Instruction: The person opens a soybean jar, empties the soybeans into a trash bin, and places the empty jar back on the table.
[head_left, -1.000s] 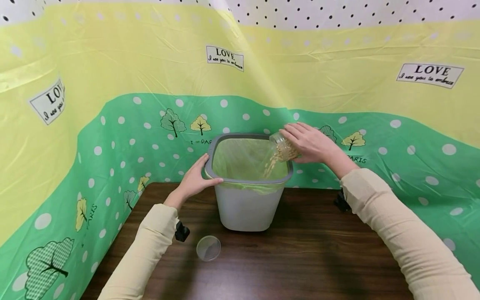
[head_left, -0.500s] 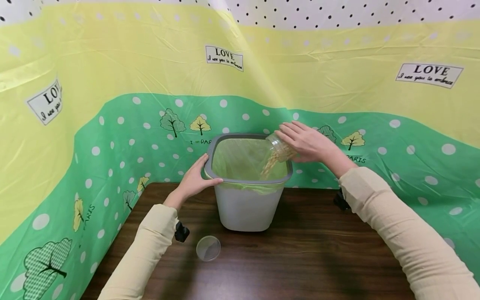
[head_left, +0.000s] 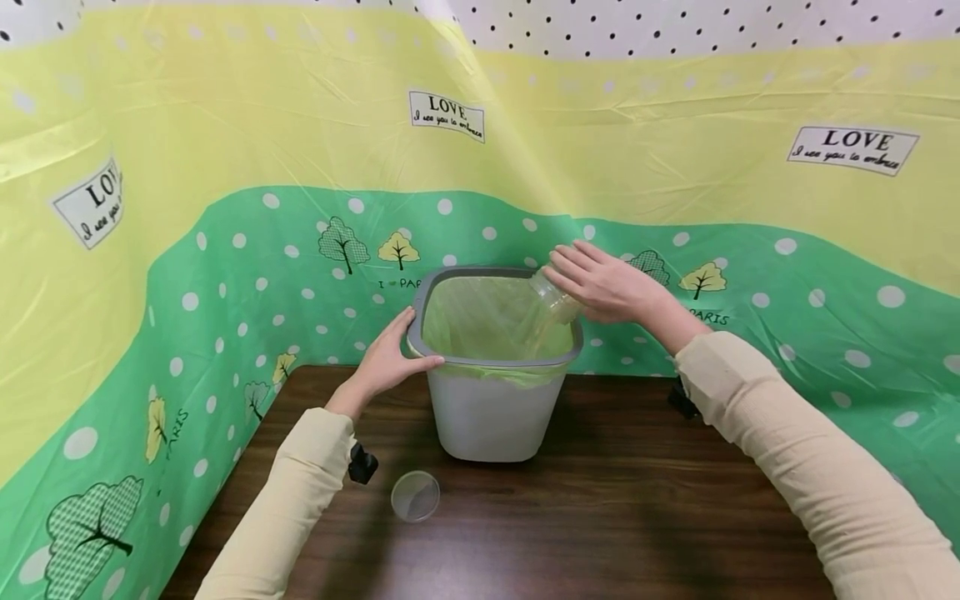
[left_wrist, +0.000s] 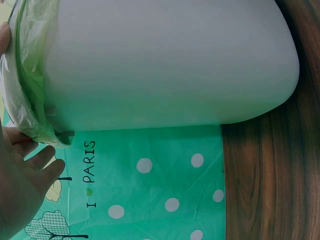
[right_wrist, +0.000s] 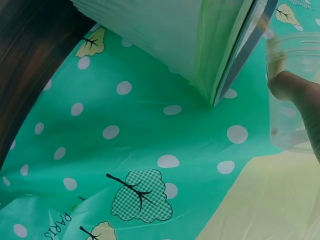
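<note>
A light grey trash can [head_left: 491,417] with a darker grey rim and a pale green liner bag [head_left: 480,312] stands upright on the table. My left hand [head_left: 386,358] holds its near left rim corner, thumb toward the front and fingers along the left side. Above the right part of the opening, my right hand [head_left: 611,283] grips a clear plastic jar [head_left: 551,296], tilted mouth-down. Small tan, bean-like pieces fall blurred from it into the bag. In the right wrist view the jar [right_wrist: 292,120] looks nearly empty, with the thumb [right_wrist: 290,86] against its side.
A clear round lid [head_left: 416,497] lies on the dark wood table [head_left: 600,508], in front of the trash can and left of it. A patterned green and yellow curtain [head_left: 337,142] hangs close behind and beside the table.
The jar has tipped further and shifted slightly left with my right hand. Far fewer tan pieces show inside it. My left hand stays at the rim.
</note>
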